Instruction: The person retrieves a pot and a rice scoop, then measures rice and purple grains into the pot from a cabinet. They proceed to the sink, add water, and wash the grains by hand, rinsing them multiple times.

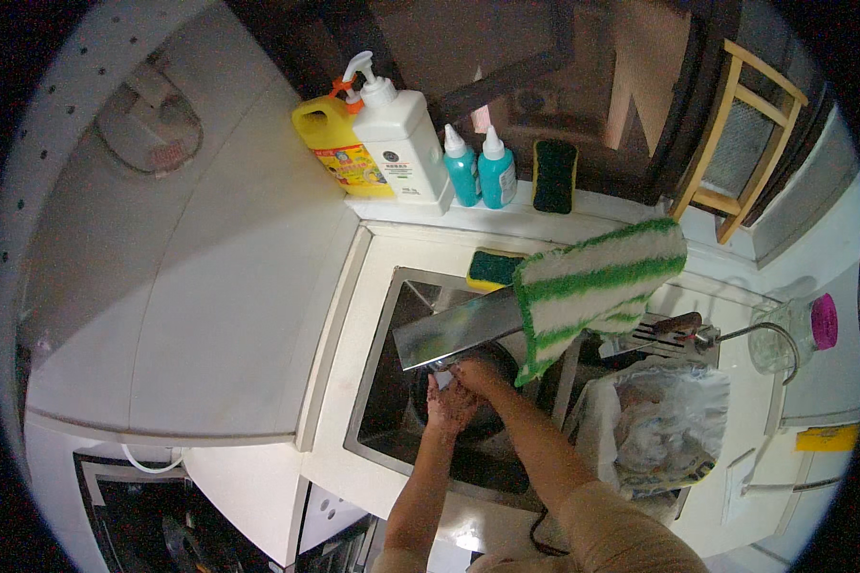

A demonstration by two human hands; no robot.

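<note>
Both my hands meet over the dark basin of the sink, just below the front edge of a wide flat metal spout. My left hand is lower, with a finger raised beside a small whitish patch; whether that is an object or water is unclear. My right hand overlaps it from the right, its fingers bent near the same patch. Under them sits a round dark pan or bowl, partly hidden by my wrists. A green-and-white striped cloth drapes over the spout.
A sponge lies behind the sink. Along the ledge stand a yellow jug, a white pump bottle, two teal bottles and another sponge. Rightward are a plastic-lined container, a thin curved tap and a pink-lidded jar.
</note>
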